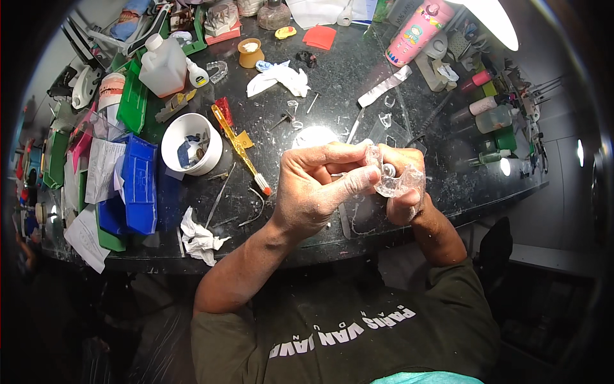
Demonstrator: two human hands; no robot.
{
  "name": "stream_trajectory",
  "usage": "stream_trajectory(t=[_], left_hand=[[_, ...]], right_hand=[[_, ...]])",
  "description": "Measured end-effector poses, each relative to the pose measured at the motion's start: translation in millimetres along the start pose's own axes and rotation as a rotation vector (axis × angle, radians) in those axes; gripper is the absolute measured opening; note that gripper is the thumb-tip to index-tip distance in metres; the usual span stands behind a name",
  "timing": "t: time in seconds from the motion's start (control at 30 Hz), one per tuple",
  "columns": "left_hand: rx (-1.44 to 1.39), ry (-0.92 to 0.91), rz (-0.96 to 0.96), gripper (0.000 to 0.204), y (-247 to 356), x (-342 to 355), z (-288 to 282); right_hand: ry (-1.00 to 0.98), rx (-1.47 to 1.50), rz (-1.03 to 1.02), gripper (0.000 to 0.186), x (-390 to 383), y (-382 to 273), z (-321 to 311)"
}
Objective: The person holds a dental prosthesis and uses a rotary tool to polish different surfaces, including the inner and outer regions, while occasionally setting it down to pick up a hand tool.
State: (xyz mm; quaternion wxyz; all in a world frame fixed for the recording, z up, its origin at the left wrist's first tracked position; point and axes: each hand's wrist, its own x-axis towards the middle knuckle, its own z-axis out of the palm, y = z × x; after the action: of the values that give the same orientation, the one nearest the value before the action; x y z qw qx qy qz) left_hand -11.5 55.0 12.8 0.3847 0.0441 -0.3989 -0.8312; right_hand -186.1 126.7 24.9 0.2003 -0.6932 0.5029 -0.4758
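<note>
Between my two hands, above the dark bench, is a clear, arch-shaped dental retainer (386, 187). My left hand (313, 185) pinches its left side between thumb and fingers, and pale dust coats the skin. My right hand (409, 182) is closed around the other side, its fingers partly hidden by the clear plastic. A small round grey piece (388, 169) shows between the fingers; I cannot tell what it belongs to. Just beyond the hands lie small clear plastic pieces (385, 120) and a white-handled tool (384, 87).
A white tub (192, 144) with small scraps stands left of my hands, beside a yellow brush (238, 146) with orange bristles. Crumpled tissue (199, 237) lies near the front edge. Blue bins (139, 185) and a bottle of pinkish liquid (163, 67) stand left; a pink tumbler (419, 33) stands far right.
</note>
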Motion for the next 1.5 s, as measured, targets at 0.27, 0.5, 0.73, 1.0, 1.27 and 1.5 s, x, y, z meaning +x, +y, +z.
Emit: stream_trajectory(t=[0.27, 0.5, 0.73, 1.0, 1.27, 1.5], left_hand=[[0.023, -0.018, 0.034, 0.029, 1.6, 0.7, 0.3], [0.255, 0.021, 0.212, 0.033, 7.8, 2.0, 3.9], [0.232, -0.015, 0.145, 0.045, 10.4, 2.8, 8.7], [0.15, -0.032, 0.058, 0.05, 3.4, 2.4, 4.4], [0.204, -0.067, 0.118, 0.05, 5.3, 1.8, 4.0], [0.203, -0.055, 0.105, 0.05, 6.6, 1.2, 5.2]], right_hand=[[-0.006, 0.007, -0.009, 0.071, -1.6, -1.3, 0.5], [-0.016, 0.009, 0.098, 0.081, 3.0, -5.7, -14.3], [-0.024, -0.065, 0.097, 0.082, 3.6, -2.0, -19.7], [-0.066, -0.067, -0.03, 0.086, 8.0, 0.5, -9.7], [-0.135, -0.06, -0.057, 0.088, 4.5, 6.7, -12.1], [-0.094, -0.009, -0.013, 0.084, 8.2, -3.6, -7.9]])
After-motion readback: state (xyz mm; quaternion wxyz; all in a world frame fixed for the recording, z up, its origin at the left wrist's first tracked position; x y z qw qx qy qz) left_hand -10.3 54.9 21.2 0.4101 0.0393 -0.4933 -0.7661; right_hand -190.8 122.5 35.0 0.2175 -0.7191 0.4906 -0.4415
